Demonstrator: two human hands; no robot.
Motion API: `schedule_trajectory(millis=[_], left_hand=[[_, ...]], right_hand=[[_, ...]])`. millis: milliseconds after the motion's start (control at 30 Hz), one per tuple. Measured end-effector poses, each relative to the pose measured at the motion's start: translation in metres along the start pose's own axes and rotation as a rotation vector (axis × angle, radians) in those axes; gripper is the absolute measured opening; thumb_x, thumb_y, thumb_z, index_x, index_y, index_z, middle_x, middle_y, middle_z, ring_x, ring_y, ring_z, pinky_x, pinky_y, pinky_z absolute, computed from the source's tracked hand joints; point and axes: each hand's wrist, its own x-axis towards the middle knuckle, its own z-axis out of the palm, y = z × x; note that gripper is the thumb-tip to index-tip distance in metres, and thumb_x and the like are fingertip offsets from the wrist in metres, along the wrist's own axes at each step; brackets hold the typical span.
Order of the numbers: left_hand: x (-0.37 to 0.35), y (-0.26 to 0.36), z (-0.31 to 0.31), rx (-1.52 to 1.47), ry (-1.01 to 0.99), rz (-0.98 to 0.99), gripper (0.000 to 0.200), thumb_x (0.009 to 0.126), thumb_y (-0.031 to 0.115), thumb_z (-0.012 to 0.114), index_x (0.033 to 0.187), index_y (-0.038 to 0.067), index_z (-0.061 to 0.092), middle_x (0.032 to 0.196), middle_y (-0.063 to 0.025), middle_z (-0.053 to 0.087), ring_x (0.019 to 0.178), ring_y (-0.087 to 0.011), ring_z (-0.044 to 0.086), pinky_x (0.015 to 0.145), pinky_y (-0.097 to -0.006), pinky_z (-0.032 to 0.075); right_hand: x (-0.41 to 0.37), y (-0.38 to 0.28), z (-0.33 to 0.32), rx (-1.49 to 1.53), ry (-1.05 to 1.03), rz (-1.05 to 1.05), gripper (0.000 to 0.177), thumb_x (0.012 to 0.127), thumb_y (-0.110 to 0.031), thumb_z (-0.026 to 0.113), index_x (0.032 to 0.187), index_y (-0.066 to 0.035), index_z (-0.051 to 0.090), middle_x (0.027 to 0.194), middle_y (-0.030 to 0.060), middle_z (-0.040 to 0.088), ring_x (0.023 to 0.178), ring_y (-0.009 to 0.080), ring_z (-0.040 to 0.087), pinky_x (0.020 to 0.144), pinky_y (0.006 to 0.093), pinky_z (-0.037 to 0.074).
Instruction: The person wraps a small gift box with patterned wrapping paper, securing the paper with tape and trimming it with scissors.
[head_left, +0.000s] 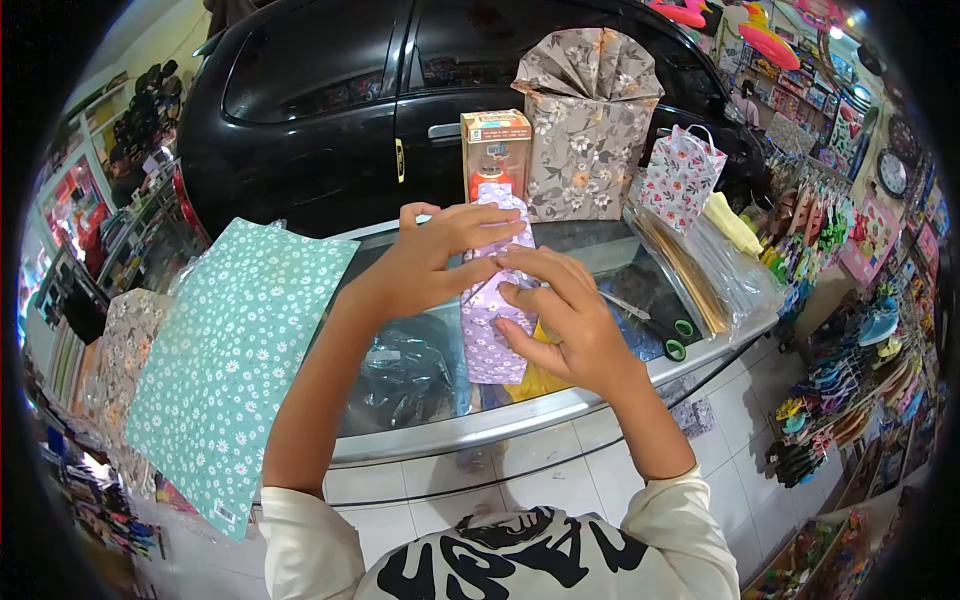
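A long folded strip of purple floral wrapping paper [497, 345] lies lengthwise across the glass counter in front of me. My left hand [445, 248] rests on its upper half, fingers stretched out across the paper. Lower down and from the right, my right hand [565, 315] touches the strip with bent, spread fingers and the thumb apart. Neither hand is wrapped around the paper. Part of the strip is hidden beneath my fingers. Just beyond it stands a box with a clear window [497, 150], a red item inside.
Green daisy-print paper [235, 360] hangs over the counter's left side. Scissors [655, 325] with green-lined handles lie at right, near plastic sleeves [715, 275]. A tall floral-wrapped package [585, 150] and small floral bag [683, 180] stand behind. A black car [330, 130] is beyond the glass counter [395, 400].
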Motion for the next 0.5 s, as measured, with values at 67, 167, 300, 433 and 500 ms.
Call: schedule_trajectory(millis=[67,167,300,433,500], left_hand=[[0.006,0.007,-0.005,-0.100,-0.005,-0.066,0.047,0.090,0.031,0.054,0.136,0.023,0.048,0.138,-0.0058,0.049,0.130,-0.0213,0.040,0.108,-0.0425,0.011],[0.011,0.007,-0.001,-0.290,0.048,-0.122,0.051,0.082,0.030,0.063,0.132,0.021,0.052,0.137,-0.0072,0.050,0.130,-0.0242,0.041,0.108,-0.0444,0.019],[0.017,-0.002,0.015,-0.649,0.211,-0.026,0.042,0.079,0.017,0.068,0.119,0.015,0.058,0.134,-0.0104,0.051,0.130,-0.0262,0.041,0.105,-0.0455,0.030],[0.010,-0.009,0.022,-0.245,0.390,0.261,0.025,0.080,0.008,0.067,0.105,0.011,0.063,0.131,-0.0079,0.054,0.123,-0.0236,0.048,0.101,-0.0382,0.032],[0.008,-0.009,0.018,-0.102,0.415,0.339,0.014,0.083,0.009,0.065,0.097,0.011,0.066,0.129,-0.0088,0.056,0.118,-0.0242,0.053,0.099,-0.0369,0.036]], right_hand=[[0.000,0.000,0.000,0.028,-0.005,0.022,0.025,0.076,-0.014,0.071,0.096,-0.004,0.060,0.118,0.0106,0.058,0.098,0.0271,0.058,0.087,0.0399,0.042],[-0.001,0.001,-0.001,0.053,-0.010,0.069,0.026,0.077,-0.014,0.072,0.098,-0.004,0.059,0.113,0.0097,0.061,0.095,0.0265,0.059,0.085,0.0394,0.042],[0.007,-0.006,-0.006,0.314,0.070,0.343,0.030,0.077,-0.013,0.072,0.103,-0.005,0.059,0.103,0.0082,0.064,0.095,0.0265,0.060,0.088,0.0387,0.042],[0.013,-0.008,-0.015,0.403,0.009,0.387,0.031,0.077,-0.011,0.073,0.105,-0.006,0.061,0.098,0.0080,0.066,0.095,0.0264,0.061,0.089,0.0368,0.041],[0.012,-0.006,-0.015,0.270,-0.013,0.248,0.028,0.077,-0.011,0.072,0.103,-0.007,0.063,0.095,0.0077,0.065,0.092,0.0256,0.061,0.089,0.0364,0.041]])
